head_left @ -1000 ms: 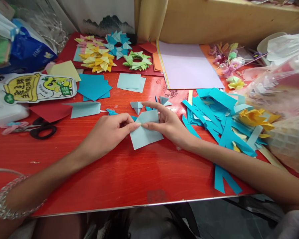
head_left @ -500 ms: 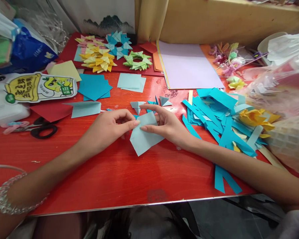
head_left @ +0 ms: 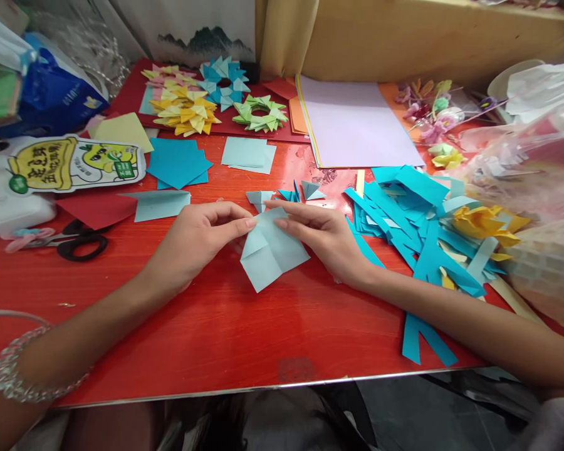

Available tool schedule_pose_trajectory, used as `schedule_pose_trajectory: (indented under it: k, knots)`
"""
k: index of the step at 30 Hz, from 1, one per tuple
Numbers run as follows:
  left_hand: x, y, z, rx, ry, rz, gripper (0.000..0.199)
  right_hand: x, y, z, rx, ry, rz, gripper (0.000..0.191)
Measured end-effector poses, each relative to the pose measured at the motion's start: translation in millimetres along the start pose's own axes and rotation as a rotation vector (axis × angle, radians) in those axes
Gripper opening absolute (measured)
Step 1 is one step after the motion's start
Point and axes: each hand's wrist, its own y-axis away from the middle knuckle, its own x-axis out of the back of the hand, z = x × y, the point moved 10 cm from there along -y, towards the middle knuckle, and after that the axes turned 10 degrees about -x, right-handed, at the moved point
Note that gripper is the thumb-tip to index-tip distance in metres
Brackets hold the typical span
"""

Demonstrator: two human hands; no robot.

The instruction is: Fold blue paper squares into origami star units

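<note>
Between my hands, above the red table [head_left: 244, 351], is a creased light-blue sheet of paper [head_left: 275, 250]. My left hand [head_left: 209, 235] pinches its upper left edge between thumb and forefinger. At the upper right edge, my right hand [head_left: 326, 235] grips it with the thumb on the front face and the fingers partly hidden behind. Fold lines cross the sheet, one running down its middle. Just beyond my fingertips lie small folded paper pieces: a grey-blue one [head_left: 259, 199], a darker blue one [head_left: 290, 193] and another pale one [head_left: 313, 190].
Blue paper strips [head_left: 399, 219] are heaped on the right. Scissors [head_left: 82, 244] lie on the left by a red sheet [head_left: 98, 210]. Behind are blue squares [head_left: 178, 161], pale squares [head_left: 244, 152], folded paper rings [head_left: 259, 114] and a lilac sheet stack [head_left: 357, 122].
The light-blue sheet has turned slightly and shows more of its creased face. My right thumb has shifted up and right, and its fingers have drawn closer together.
</note>
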Motion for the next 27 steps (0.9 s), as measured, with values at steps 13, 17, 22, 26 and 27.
schedule_pose_trajectory:
  k: [13,17,22,26,27]
  knots:
    - [5.4,1,-5,0.063,0.053,0.062,0.009,4,9,-17,0.143,0.100,0.077,0.022]
    - [6.3,1,-2,0.036,-0.023,0.044,0.013,4,7,-15,0.093,0.090,0.066,0.018]
    - [3.6,3,18,-0.096,-0.310,-0.018,0.015,4,-1,0,0.006,-0.032,0.031,0.020]
    - [0.0,5,26,-0.170,-0.406,-0.042,0.017,-1,-6,11,-0.088,-0.176,-0.051,0.023]
    - [-0.4,5,27,-0.181,-0.420,-0.045,0.017,-4,-6,11,-0.104,-0.167,-0.078,0.026]
